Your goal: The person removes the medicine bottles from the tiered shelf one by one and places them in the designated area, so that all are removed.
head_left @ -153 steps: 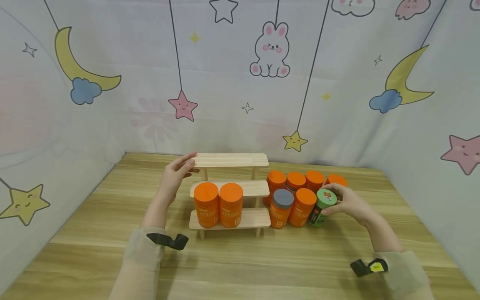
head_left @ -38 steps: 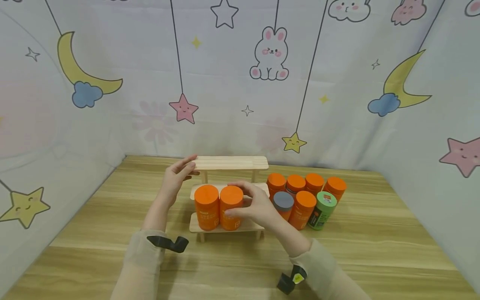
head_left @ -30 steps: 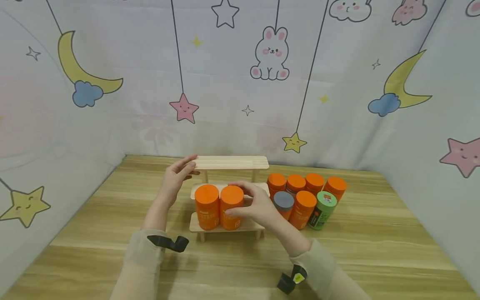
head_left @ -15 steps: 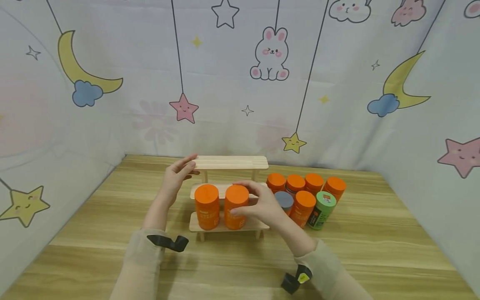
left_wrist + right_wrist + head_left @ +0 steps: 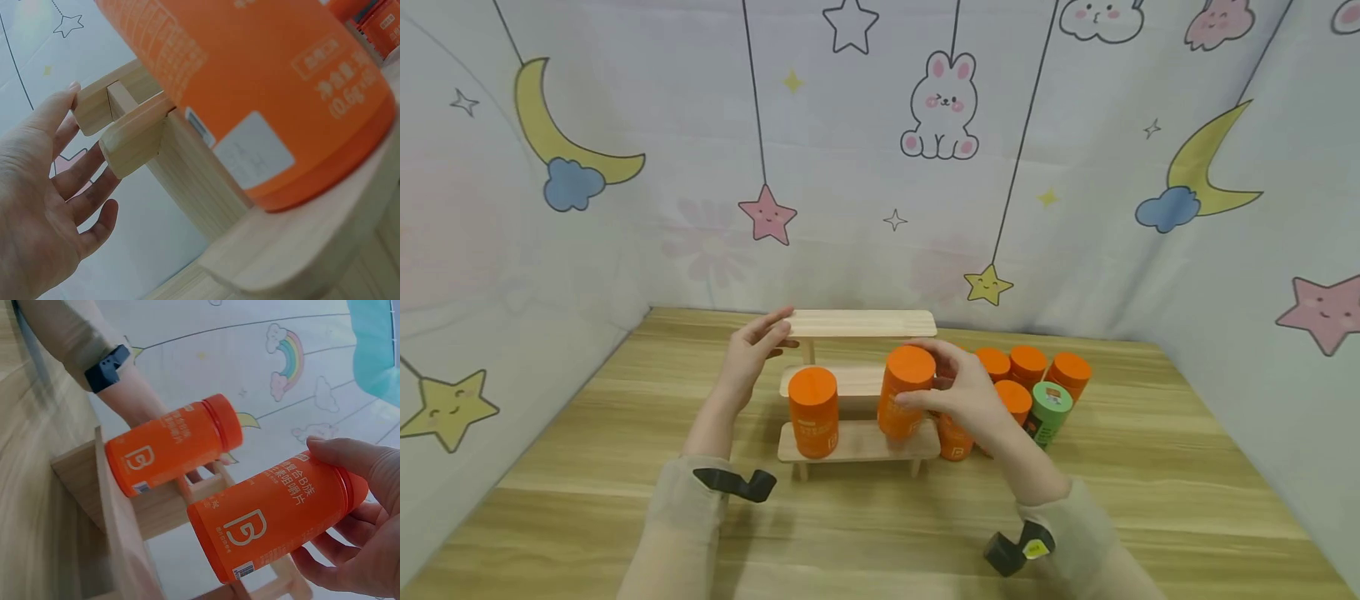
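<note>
At the upper left end of a three-tier wooden display rack (image 5: 861,323), my left hand (image 5: 751,354) grips the top board between thumb and fingers. My right hand (image 5: 966,392) holds an orange bottle (image 5: 904,404) by its upper part, thumb in front and fingers behind. That bottle appears slightly raised over the right side of the bottom shelf (image 5: 865,446). A second orange bottle (image 5: 814,417) stands upright on the left of the same shelf. In the right wrist view the held bottle (image 5: 269,519) tilts beside the standing bottle (image 5: 169,447).
Several orange-lidded bottles (image 5: 1028,364) stand on the wooden table (image 5: 880,533) right of the rack, partly hidden by my right hand. A green-lidded bottle (image 5: 1051,404) stands at their front right. Behind is a printed cloth backdrop (image 5: 850,167).
My right hand left the green-lidded bottle, took hold of the right orange bottle on the bottom shelf, and moved it right and up, away from the other. My left hand stayed on the rack.
</note>
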Available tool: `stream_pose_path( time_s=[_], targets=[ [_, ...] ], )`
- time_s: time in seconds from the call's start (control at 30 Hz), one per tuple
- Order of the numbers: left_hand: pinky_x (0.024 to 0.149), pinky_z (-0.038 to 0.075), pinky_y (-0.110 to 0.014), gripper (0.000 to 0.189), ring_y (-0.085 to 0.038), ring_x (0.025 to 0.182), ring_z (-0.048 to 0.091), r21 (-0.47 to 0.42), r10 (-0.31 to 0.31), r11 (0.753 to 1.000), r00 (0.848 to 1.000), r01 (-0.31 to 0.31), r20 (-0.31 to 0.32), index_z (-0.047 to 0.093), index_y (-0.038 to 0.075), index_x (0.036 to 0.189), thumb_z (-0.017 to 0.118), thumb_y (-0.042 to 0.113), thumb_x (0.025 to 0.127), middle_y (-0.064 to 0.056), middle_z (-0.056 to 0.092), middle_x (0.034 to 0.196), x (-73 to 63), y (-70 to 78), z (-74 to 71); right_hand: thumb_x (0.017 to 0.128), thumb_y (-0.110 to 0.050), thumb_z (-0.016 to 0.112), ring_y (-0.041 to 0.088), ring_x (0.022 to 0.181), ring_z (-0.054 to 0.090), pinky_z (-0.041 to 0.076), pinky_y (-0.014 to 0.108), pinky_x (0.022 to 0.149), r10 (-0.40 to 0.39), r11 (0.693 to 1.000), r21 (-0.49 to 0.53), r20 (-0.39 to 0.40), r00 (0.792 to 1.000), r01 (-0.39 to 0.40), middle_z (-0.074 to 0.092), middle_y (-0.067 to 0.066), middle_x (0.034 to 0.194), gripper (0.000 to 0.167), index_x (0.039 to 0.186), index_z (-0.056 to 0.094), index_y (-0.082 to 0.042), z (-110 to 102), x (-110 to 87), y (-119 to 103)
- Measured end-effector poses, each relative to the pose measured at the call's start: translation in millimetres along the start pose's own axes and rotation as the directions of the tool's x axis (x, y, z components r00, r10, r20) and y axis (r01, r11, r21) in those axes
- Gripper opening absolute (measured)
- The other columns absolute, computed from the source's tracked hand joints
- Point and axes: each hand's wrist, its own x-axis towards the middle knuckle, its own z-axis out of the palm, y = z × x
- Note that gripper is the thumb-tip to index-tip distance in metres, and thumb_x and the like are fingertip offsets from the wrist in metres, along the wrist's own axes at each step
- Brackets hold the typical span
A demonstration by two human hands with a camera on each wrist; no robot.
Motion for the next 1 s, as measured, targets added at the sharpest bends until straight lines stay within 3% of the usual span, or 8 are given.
stream_pose_path(
  time_s=[0.13,0.33,0.4,0.57,0.73,0.9,1.0],
  targets=[
    [0.1,0.041,-0.042,0.05,0.0,0.086,0.065,-0.005,-0.006,1.0,1.0,0.006,0.007,0.047,0.002,0.143,0.054,0.027,0.101,0.026,0.064,0.102,-0.5,-0.3,0.5,0.078,-0.008,0.081,0.022,0.106,0.065,0.054,0.033,0.09,0.005,1.0,0.012,-0.036,0.999,-0.005,0.06,0.012,0.13,0.067,0.139,0.052,-0.01,-14,-1.4,-6],
    [0.097,0.043,-0.036,0.048,0.0,0.086,0.064,-0.001,-0.002,1.0,1.0,0.002,0.001,0.049,0.003,0.143,0.054,0.027,0.102,0.027,0.064,0.102,0.3,-0.1,0.8,0.078,-0.005,0.08,0.014,0.106,0.062,0.053,0.028,0.09,-0.051,0.998,-0.035,-0.099,0.994,0.047,0.062,0.007,0.126,0.065,0.137,0.054,-0.007,-35,-6.4,-16],
    [0.095,0.044,-0.033,0.048,0.0,0.086,0.065,0.0,-0.002,1.0,1.0,0.002,0.0,0.048,0.002,0.143,0.053,0.026,0.102,0.027,0.064,0.102,0.3,0.1,0.8,0.079,-0.005,0.079,0.014,0.098,0.063,0.054,0.029,0.082,-0.057,0.998,-0.035,-0.113,0.992,0.053,0.062,0.004,0.123,0.064,0.138,0.053,-0.008,-42,-8.8,-20],
    [0.09,0.045,-0.025,0.048,0.0,0.086,0.065,0.004,-0.003,1.0,1.0,0.003,0.003,0.047,0.001,0.143,0.053,0.026,0.102,0.026,0.064,0.102,0.0,0.6,0.6,0.083,-0.007,0.076,0.014,0.096,0.064,0.056,0.03,0.074,-0.032,0.999,-0.048,-0.168,0.985,0.025,0.059,0.0,0.124,0.064,0.141,0.048,-0.01,-63,-14.4,-28],
    [0.09,0.045,-0.025,0.047,0.0,0.086,0.064,0.009,-0.001,1.0,1.0,0.001,0.003,0.049,0.003,0.143,0.053,0.026,0.102,0.027,0.064,0.102,-0.3,0.7,0.2,0.085,-0.012,0.076,0.013,0.11,0.059,0.052,0.024,0.087,-0.031,0.993,-0.115,-0.222,0.975,0.005,0.057,-0.001,0.127,0.064,0.142,0.047,-0.008,-84,-17.3,-31],
    [0.092,0.044,-0.028,0.047,0.0,0.086,0.064,0.009,-0.002,1.0,1.0,0.002,0.008,0.048,0.004,0.143,0.053,0.026,0.102,0.027,0.064,0.102,0.1,0.3,0.0,0.087,-0.012,0.075,0.009,0.112,0.058,0.05,0.02,0.09,-0.043,0.992,-0.129,-0.263,0.964,0.009,0.056,-0.007,0.127,0.065,0.144,0.045,-0.007,-104,-21.7,-27],
    [0.094,0.044,-0.03,0.047,0.0,0.086,0.064,0.009,-0.004,1.0,1.0,0.004,0.007,0.049,0.004,0.143,0.053,0.027,0.102,0.026,0.064,0.102,0.8,0.1,-0.4,0.086,-0.013,0.076,0.005,0.112,0.056,0.046,0.019,0.091,-0.068,0.983,-0.185,-0.318,0.946,0.008,0.058,-0.012,0.123,0.064,0.143,0.046,-0.007,-115,-25.5,-24]
  ],
)
